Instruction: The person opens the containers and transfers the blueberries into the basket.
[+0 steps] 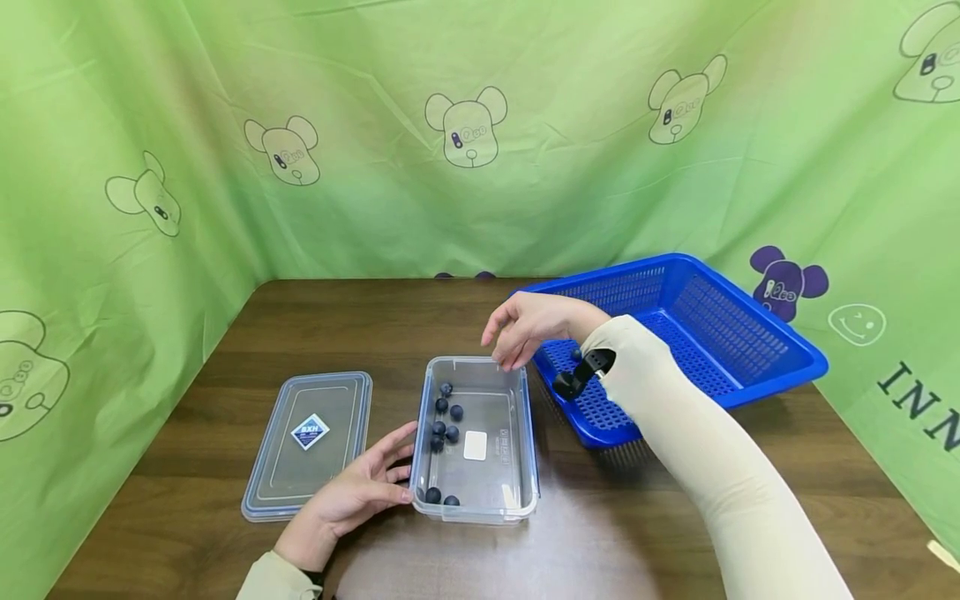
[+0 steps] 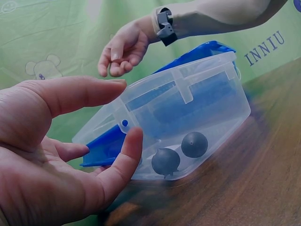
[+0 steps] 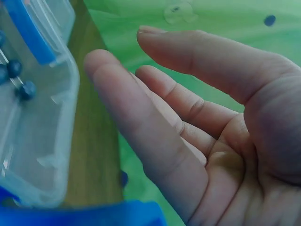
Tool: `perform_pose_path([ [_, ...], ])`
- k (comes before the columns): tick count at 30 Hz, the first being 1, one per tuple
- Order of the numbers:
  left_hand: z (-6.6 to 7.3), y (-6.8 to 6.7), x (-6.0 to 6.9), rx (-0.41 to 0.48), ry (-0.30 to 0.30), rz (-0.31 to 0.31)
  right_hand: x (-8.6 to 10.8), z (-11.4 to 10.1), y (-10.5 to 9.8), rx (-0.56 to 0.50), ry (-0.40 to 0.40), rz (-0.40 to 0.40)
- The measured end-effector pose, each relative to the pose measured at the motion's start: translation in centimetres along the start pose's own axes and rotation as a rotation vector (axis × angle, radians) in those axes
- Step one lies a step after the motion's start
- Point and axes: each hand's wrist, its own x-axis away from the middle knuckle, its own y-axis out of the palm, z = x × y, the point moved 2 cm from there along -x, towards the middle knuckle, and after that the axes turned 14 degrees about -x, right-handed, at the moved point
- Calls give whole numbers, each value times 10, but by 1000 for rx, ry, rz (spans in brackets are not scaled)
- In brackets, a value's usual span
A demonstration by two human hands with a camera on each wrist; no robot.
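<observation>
Left hand point(image 1: 363, 487): fingers spread wide at the side of the clear box point(image 1: 491, 482) containing berries point(image 1: 457, 412). Right hand point(image 1: 534, 327): fingers parted, above the box's far edge.

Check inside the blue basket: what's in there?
Inside the blue basket, one small dark round object shows beside the black wrist mount. The right sleeve and mount hide part of the basket; anything behind them can't be seen.

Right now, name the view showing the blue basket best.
The head view: most of the blue basket shows, partly behind the right arm. The left wrist view catches parts, mostly through the clear container; the right wrist view, just a blurred edge.
</observation>
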Motion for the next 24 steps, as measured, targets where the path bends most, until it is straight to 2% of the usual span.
perform_pose_path([
  [10,0,-1,0,-12,3,-4,-31,18,34,49,127,-66],
  [14,1,-1,0,-12,7,-4,-42,27,43,70,176,-51],
  [24,0,0,1,-12,-6,-1,-62,41,57,240,240,-13],
])
